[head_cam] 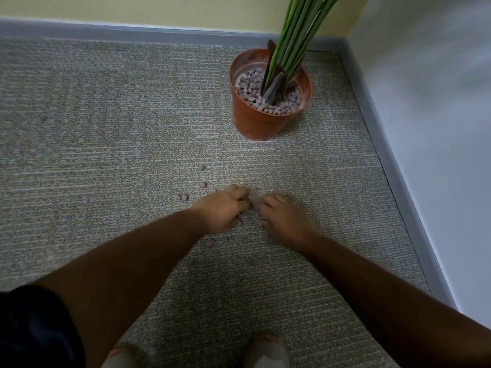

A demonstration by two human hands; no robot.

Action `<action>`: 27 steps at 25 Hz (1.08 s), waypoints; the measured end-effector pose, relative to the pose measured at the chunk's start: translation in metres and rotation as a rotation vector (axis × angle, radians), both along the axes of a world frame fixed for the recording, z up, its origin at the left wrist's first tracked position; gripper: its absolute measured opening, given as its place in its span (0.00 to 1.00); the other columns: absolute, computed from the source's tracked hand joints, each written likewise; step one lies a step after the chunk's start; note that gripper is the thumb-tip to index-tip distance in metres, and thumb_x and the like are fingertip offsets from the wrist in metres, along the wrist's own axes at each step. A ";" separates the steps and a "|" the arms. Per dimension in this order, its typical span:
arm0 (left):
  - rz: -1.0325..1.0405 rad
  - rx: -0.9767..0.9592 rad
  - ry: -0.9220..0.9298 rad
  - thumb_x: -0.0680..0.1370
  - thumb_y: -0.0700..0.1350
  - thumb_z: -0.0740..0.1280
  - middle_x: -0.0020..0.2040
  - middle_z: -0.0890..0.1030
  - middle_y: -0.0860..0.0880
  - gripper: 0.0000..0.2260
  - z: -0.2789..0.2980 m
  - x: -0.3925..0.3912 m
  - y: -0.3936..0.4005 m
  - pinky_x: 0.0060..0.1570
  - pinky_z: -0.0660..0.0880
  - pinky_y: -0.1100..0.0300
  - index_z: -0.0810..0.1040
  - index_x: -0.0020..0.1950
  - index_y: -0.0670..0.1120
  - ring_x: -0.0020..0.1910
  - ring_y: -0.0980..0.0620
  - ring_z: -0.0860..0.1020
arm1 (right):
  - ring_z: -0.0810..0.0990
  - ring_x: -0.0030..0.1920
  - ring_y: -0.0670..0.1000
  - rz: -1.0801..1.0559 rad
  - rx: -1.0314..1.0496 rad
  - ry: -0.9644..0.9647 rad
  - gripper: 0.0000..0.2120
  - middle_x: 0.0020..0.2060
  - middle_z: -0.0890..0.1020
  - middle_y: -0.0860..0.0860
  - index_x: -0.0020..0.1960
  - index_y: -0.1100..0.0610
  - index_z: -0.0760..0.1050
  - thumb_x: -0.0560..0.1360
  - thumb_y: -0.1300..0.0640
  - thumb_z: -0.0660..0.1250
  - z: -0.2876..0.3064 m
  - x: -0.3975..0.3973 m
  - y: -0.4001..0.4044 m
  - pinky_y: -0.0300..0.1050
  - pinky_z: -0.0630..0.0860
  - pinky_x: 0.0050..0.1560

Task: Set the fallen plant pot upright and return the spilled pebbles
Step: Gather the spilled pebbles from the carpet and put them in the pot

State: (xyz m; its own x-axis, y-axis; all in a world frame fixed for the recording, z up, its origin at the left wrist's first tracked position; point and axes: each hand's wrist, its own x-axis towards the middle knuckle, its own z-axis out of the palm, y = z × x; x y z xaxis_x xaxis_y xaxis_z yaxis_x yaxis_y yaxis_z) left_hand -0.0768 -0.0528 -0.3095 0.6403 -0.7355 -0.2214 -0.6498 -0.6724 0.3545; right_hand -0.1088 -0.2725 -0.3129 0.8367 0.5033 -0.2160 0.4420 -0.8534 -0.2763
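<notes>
Head view: left hand (221, 208) and right hand (283, 217) curled over pebbles (182, 197) on carpet (106, 128), gathering; contents of either fist unclear. Pot (265, 102) upright, well beyond both hands. Risk: small round pebbles slipping from loose fists on the carry.

You're looking steeply down from head height, wide-angle, at the speckled grey carpet (106, 128); the room corner sits upper right, your forearms close at the bottom.
</notes>
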 end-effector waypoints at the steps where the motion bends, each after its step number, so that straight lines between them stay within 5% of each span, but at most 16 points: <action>1: -0.020 0.009 -0.028 0.79 0.49 0.68 0.62 0.71 0.50 0.19 0.001 -0.002 0.001 0.57 0.76 0.52 0.75 0.70 0.51 0.61 0.50 0.69 | 0.72 0.63 0.55 -0.002 -0.010 -0.017 0.20 0.64 0.76 0.52 0.67 0.55 0.74 0.77 0.54 0.69 0.000 -0.006 -0.002 0.51 0.75 0.62; 9: -0.018 0.026 -0.109 0.81 0.42 0.67 0.59 0.74 0.50 0.14 -0.004 -0.012 0.002 0.54 0.77 0.54 0.77 0.66 0.49 0.57 0.51 0.71 | 0.73 0.58 0.53 -0.091 0.034 -0.018 0.19 0.57 0.76 0.53 0.68 0.56 0.74 0.78 0.56 0.68 0.001 -0.023 0.009 0.47 0.74 0.57; 18: 0.001 0.095 -0.108 0.75 0.40 0.74 0.57 0.74 0.51 0.17 -0.007 -0.013 -0.004 0.54 0.78 0.53 0.77 0.63 0.49 0.56 0.51 0.73 | 0.75 0.50 0.57 -0.047 0.057 -0.096 0.07 0.47 0.78 0.56 0.49 0.60 0.76 0.72 0.68 0.66 0.001 -0.027 0.025 0.51 0.74 0.49; 23: 0.113 -0.071 -0.005 0.79 0.37 0.67 0.50 0.77 0.49 0.04 -0.003 -0.011 -0.007 0.47 0.75 0.58 0.80 0.51 0.45 0.50 0.50 0.77 | 0.76 0.48 0.57 -0.065 0.061 -0.113 0.07 0.45 0.79 0.56 0.49 0.59 0.77 0.72 0.67 0.66 -0.003 -0.020 0.029 0.49 0.74 0.48; 27: 0.278 -0.191 0.121 0.76 0.35 0.68 0.47 0.80 0.48 0.05 0.008 -0.004 -0.011 0.48 0.76 0.54 0.81 0.44 0.44 0.47 0.48 0.79 | 0.79 0.43 0.59 -0.175 0.140 -0.023 0.06 0.41 0.81 0.57 0.43 0.61 0.79 0.74 0.67 0.65 0.007 -0.009 0.035 0.51 0.76 0.45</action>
